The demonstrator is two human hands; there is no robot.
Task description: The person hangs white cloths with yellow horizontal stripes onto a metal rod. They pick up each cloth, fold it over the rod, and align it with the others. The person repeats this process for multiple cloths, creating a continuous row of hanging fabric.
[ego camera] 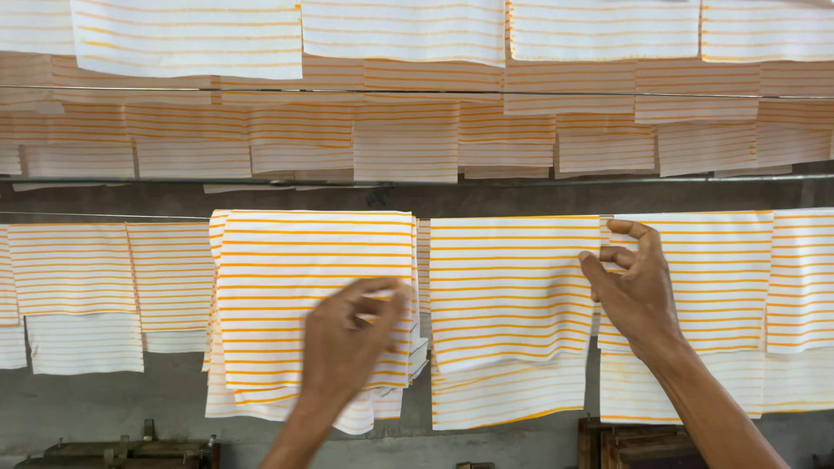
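Hanging step, mid-line. Your left hand point(347, 334) is up against the thick bunch of orange-striped cloths point(313, 295) draped over the wire point(104, 215); fingers curled toward the thumb on the front sheet near its right edge. It's motion-blurred, so I can't tell whether it's actually pinching the sheet or just brushing it.

Your right hand point(632, 282) is at the right edge of the single hung cloth point(508, 295), thumb and forefinger close together at the hem, other fingers splayed. It looks like a light pinch on that edge, though the neighbouring cloth point(704, 287) sits right behind it.

The single cloth hangs folded over the wire, front flap shorter than the back one. More striped cloths fill the upper lines point(408, 130) and both ends of this wire.

My read: one sheet is placed and being squared. The next move calls for a clean one-sheet peel off the bunch, not two, with room kept on the wire between bunch and hung cloth.
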